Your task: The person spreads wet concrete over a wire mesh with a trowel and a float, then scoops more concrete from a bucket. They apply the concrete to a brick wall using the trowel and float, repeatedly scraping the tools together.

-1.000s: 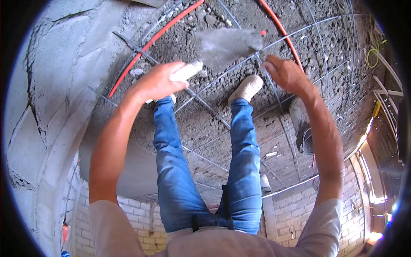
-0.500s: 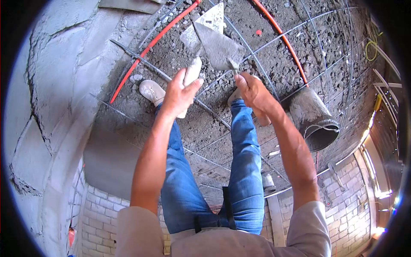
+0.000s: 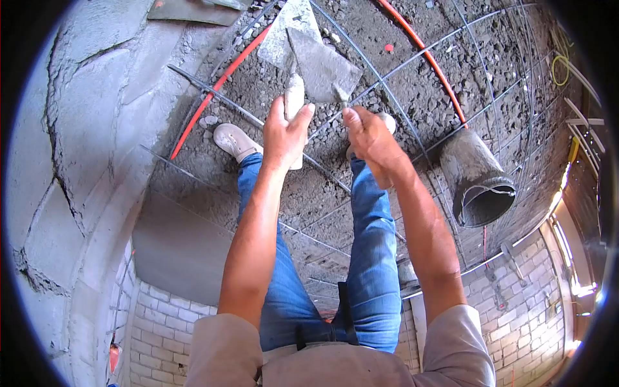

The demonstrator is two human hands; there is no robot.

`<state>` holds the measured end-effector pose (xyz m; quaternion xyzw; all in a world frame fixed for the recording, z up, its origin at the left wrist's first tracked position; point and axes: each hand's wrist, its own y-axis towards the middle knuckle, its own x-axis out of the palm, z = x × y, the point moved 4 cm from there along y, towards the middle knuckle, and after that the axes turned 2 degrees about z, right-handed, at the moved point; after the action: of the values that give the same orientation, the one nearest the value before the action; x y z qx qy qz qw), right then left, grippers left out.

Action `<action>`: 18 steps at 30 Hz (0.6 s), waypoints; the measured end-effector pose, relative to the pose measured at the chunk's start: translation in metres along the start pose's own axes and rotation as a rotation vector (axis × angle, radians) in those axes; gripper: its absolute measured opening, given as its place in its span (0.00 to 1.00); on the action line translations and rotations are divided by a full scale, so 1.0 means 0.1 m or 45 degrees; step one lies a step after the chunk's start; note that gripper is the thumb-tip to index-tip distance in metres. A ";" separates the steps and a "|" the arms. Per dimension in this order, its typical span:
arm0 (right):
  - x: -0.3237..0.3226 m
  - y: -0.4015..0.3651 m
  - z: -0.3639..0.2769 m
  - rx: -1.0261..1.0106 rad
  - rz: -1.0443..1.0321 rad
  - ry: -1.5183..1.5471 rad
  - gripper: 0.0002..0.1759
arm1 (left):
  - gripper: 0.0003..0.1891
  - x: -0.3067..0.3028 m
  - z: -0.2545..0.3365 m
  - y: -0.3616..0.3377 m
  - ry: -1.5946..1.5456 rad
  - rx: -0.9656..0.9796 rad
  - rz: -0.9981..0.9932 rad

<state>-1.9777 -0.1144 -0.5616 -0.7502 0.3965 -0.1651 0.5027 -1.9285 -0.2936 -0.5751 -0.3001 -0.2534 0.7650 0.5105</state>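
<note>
Wrapped round a pale, mortar-crusted handle, my left hand is closed on a trowel whose light triangular blade points away from me. My right hand is closed on the handle of a second trowel. The grey blade of that one is angled up to the left and overlaps the left trowel's blade. Both blades are over rough gravelly ground crossed by thin metal bars. Part of each handle is hidden by my fingers.
A grey pipe opens towards me at the right. Red tubes run across the gravel. A rough grey wall rises at the left. White brickwork shows below. A flat board lies at the top left.
My left hand has shifted right, and its blade has turned to show more of its face. The right trowel has moved slightly left, so the hands are closer together.
</note>
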 end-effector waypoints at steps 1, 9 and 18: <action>-0.05 0.04 -0.03 -0.036 0.019 -0.013 0.27 | 0.15 0.01 -0.01 0.02 0.000 0.002 0.003; 0.15 -0.08 0.24 0.036 -0.097 0.142 0.27 | 0.14 0.00 -0.16 -0.07 -0.184 -0.083 -0.004; -0.39 -0.23 -0.18 -0.385 0.296 -0.093 0.12 | 0.22 -0.17 -0.20 -0.21 -0.314 -0.022 -0.050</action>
<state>-2.0041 -0.0922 -0.5274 -0.7718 0.4824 -0.0171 0.4139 -1.8960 -0.3002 -0.5703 -0.2033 -0.3265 0.7837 0.4877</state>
